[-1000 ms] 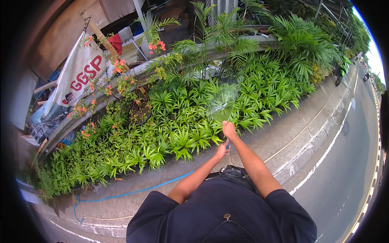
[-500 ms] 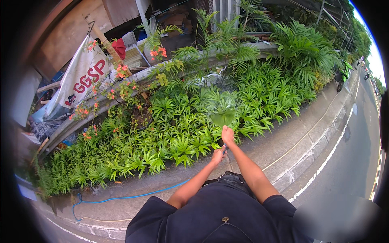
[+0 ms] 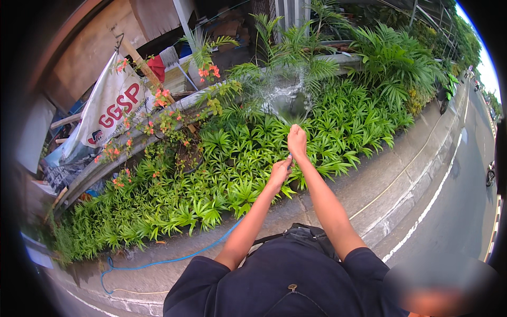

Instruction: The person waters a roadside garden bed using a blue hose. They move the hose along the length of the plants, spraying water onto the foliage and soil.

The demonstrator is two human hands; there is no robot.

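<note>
My right hand (image 3: 297, 141) is closed around the end of the hose, stretched out over the plants. Water (image 3: 288, 100) fans out from just beyond its fist toward the fronds and the rail. Just behind and to the left, my left hand (image 3: 280, 171) is also closed on the hose, thumb forward. The short stretch of hose in my hands is mostly hidden by the fingers. A blue hose (image 3: 163, 262) curves over the pavement and passes behind my left forearm. Low, broad-leaved green plants (image 3: 232, 182) fill the bed under and around both hands.
A metal guard rail (image 3: 127, 142) runs behind the bed, with an orange-flowered shrub (image 3: 163, 113) and a white banner (image 3: 108, 108) near it. A kerbed pavement (image 3: 391, 185) and road (image 3: 454, 211) lie to the right. A blurred person (image 3: 441, 288) is at lower right.
Both hands have moved forward and up, farther over the plants. The water now spreads wider and reaches farther toward the rail.
</note>
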